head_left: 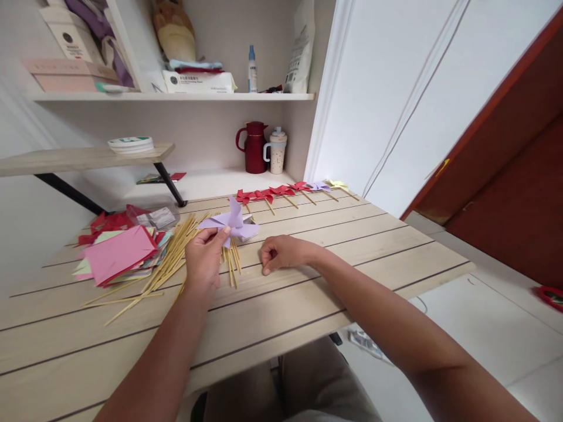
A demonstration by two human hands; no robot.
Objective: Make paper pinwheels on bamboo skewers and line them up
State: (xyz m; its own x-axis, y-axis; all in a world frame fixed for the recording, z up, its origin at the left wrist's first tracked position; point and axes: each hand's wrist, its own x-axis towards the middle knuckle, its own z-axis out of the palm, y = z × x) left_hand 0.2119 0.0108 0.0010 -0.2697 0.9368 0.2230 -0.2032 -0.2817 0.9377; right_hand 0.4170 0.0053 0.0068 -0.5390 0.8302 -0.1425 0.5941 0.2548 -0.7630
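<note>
From my feed, far left: stack of pink, red and pale green paper squares [116, 255] on the pale slatted wooden table [308, 305]. Just beside it, a loose fan of thin bamboo sticks [153, 272], some running under the paper edge.

Left hand [203, 261]: fingers pinched closed on a lilac folded-paper pinwheel [231, 225], held just above the tabletop, over a small bunch of sticks [233, 264].

Right hand [281, 253]: curled loosely, fingertips down touching the table, nothing visibly in it; can't tell if something tiny sits under the fingers.

My read: grip the pinwheel at its centre, not by the vanes, so the folds don't crush. Keep it flat and steady.

Farther right, back edge: row of finished pinwheels on sticks [285, 193], mostly red, one lilac, one yellow. Behind: dark red jug [254, 146], speckled cup with lid [277, 151].

Obstructions: the loose sticks crowd the left hand's space; easy to scatter them. Right side is well apart from clutter.
</note>
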